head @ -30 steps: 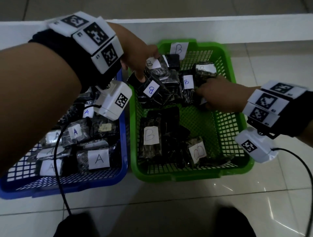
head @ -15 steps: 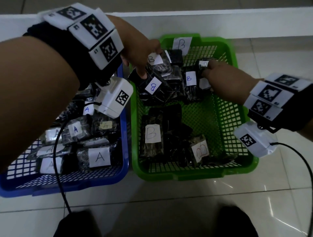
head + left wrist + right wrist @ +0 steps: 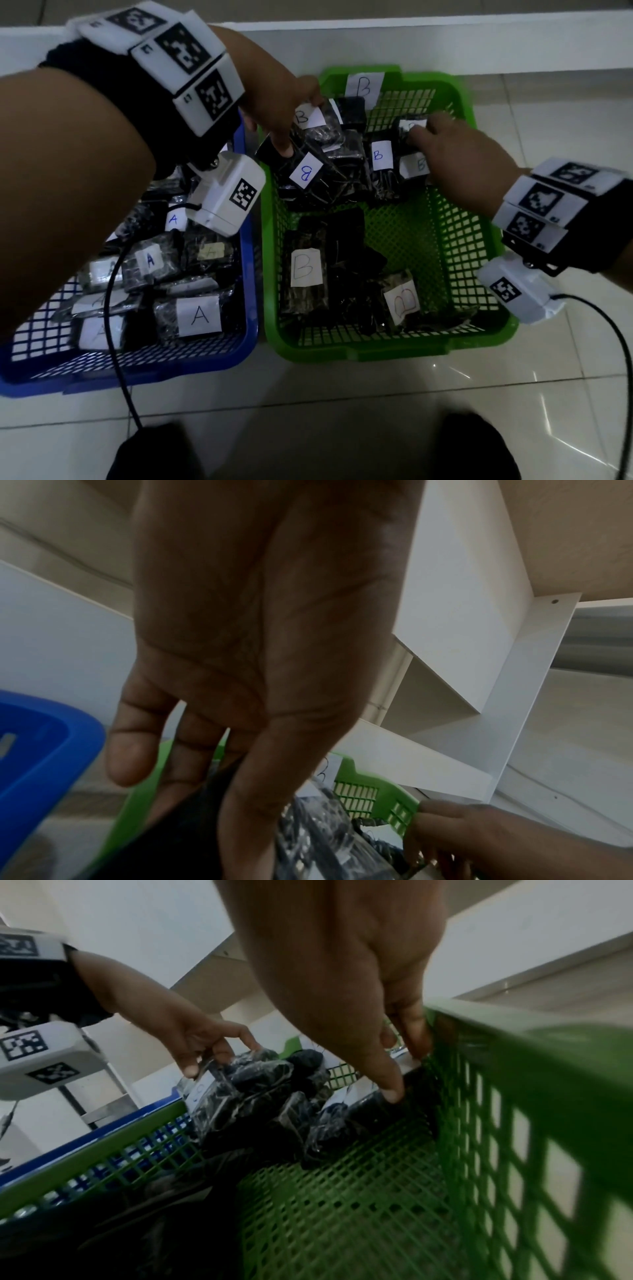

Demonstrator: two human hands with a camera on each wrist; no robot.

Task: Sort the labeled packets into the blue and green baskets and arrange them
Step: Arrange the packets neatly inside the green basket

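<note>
- Packets wrapped in dark plastic, each with a white paper label, fill two baskets standing side by side on a tiled floor (image 3: 342,411).
- Those marked "B" lie in the green basket (image 3: 479,219), bunched along its far wall, with a few more at its near left; one near packet (image 3: 306,270) shows a large "B".
- Those marked "A" lie in the blue basket (image 3: 250,274), among them one with a big "A" label (image 3: 198,315) at the near right.
- The left hand (image 3: 274,99) reaches into the green basket's far left corner, thumb and fingers curled round a "B" packet (image 3: 305,173) in the pile.
- The right hand (image 3: 459,150) is at the far right of the basket, its fingers pinching the top of a dark packet (image 3: 409,128) beside the mesh wall.
- Both wrists wear black bands carrying white marker blocks (image 3: 185,65) and cabled cameras.
</note>
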